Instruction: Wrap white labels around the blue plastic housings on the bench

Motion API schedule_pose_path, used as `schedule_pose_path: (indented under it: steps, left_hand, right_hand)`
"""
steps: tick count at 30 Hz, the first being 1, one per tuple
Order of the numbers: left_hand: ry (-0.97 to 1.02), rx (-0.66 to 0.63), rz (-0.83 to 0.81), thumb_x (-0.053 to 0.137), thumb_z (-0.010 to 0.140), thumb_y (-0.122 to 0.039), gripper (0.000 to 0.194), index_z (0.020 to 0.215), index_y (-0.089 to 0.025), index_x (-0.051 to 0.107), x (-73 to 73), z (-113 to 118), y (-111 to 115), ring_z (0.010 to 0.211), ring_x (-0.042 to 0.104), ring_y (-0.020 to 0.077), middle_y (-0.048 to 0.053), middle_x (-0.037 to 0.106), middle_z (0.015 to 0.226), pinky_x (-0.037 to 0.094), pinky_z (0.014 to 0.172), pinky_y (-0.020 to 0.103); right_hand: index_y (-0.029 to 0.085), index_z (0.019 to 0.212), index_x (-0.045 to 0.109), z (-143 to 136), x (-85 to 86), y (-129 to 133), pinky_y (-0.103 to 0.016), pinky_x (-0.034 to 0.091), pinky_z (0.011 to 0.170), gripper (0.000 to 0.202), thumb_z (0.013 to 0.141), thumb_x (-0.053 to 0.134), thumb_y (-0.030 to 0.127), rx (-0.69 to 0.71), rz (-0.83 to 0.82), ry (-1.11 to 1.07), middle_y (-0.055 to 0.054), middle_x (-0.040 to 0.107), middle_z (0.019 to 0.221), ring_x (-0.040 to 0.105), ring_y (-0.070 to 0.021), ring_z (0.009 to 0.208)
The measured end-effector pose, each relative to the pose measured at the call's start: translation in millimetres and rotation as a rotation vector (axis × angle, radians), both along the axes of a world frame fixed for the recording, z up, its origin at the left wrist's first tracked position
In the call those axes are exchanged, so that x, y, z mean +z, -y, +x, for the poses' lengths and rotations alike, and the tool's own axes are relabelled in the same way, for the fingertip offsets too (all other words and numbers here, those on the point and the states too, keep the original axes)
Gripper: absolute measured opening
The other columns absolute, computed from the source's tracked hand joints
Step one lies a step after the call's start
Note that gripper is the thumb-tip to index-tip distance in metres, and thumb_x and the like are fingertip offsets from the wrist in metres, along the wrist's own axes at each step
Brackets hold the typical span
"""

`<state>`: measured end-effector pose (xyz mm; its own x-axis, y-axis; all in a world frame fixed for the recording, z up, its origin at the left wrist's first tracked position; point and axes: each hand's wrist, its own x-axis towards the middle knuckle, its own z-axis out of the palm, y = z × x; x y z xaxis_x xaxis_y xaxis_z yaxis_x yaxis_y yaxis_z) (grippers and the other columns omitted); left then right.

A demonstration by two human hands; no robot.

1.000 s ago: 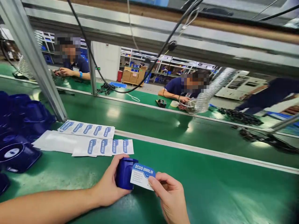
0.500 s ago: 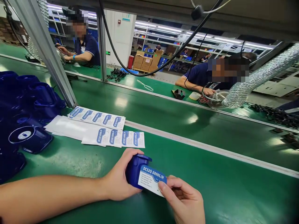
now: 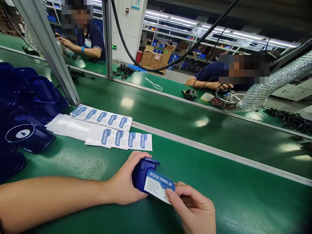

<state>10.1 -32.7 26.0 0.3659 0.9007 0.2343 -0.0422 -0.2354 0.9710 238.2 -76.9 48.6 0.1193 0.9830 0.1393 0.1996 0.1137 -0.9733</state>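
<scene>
My left hand (image 3: 129, 178) is wrapped round a dark blue plastic housing (image 3: 142, 175), thumb over its top and fingers underneath. My right hand (image 3: 195, 208) pinches the right end of a white and blue label (image 3: 157, 186) printed DC52Q-5000L/H. The label's left end overlaps the near face of the housing; whether it sticks there I cannot tell. Beyond my hands lie printed label sheets (image 3: 122, 139) on the green table, with a second row of label strips (image 3: 102, 117) behind them and blank white backing paper (image 3: 73, 127) at their left.
Several blue housings (image 3: 36, 139) are heaped at the left. A metal post (image 3: 48, 48) rises behind them, and a pale rail (image 3: 195, 142) crosses the table. Across the line sit two co-workers, one near a silver duct hose (image 3: 280, 81). A black cable (image 3: 156, 69) hangs overhead.
The view has shifted slightly. Both hands keep their grips, and the label stays against the housing at nearly the same angle. The co-worker at the right has moved a hand.
</scene>
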Motion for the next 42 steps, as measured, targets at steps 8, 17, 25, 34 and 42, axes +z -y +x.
schedule_pose_path:
  steps: [8,17,25,34,42]
  left_hand:
    - [0.025,-0.014,-0.011,0.086,0.069,-0.005,0.09,0.147,-0.032,0.049,-1.6,0.0,0.0,0.13,0.062,0.0317,0.009,0.054,0.144,0.048,0.12,0.05]
    - [0.004,-0.004,0.012,0.086,0.07,-0.007,0.09,0.148,-0.031,0.049,-1.9,0.3,-0.4,0.131,0.061,0.0318,0.01,0.054,0.144,0.048,0.121,0.05]
    - [0.01,-0.009,0.028,0.086,0.07,-0.006,0.09,0.149,-0.031,0.048,-3.6,0.5,-0.5,0.13,0.062,0.0315,0.01,0.053,0.144,0.049,0.119,0.05]
    - [0.017,-0.007,0.039,0.086,0.071,-0.009,0.088,0.146,-0.035,0.049,-2.8,1.1,-0.7,0.13,0.063,0.031,0.007,0.053,0.142,0.05,0.118,0.05]
    - [0.027,-0.012,0.036,0.086,0.071,-0.009,0.088,0.147,-0.034,0.049,-3.8,1.1,-0.6,0.131,0.062,0.0319,0.008,0.052,0.143,0.05,0.118,0.051]
  right_hand:
    - [0.024,0.068,0.08,1.0,-1.8,-0.1,-0.023,0.054,0.051,0.021,0.083,0.092,0.033,0.032,0.021,-0.01,-0.005,0.071,0.066,0.065,-0.0178,0.059]
    - [0.023,0.069,0.08,0.5,-1.0,-0.3,-0.023,0.053,0.051,0.022,0.085,0.09,0.033,0.055,-0.005,-0.023,-0.004,0.07,0.065,0.063,-0.0172,0.058]
    - [0.022,0.069,0.079,0.4,1.2,-1.4,-0.023,0.052,0.051,0.024,0.086,0.09,0.034,0.065,-0.031,-0.015,-0.004,0.069,0.066,0.063,-0.0169,0.058]
    - [0.023,0.07,0.079,1.4,-1.8,-0.7,-0.022,0.052,0.053,0.023,0.086,0.09,0.034,0.069,-0.042,-0.031,-0.004,0.069,0.066,0.063,-0.0163,0.059]
    - [0.023,0.068,0.079,3.0,-4.3,-0.1,-0.022,0.052,0.053,0.025,0.085,0.092,0.036,0.055,-0.069,-0.036,-0.004,0.07,0.067,0.063,-0.0162,0.059]
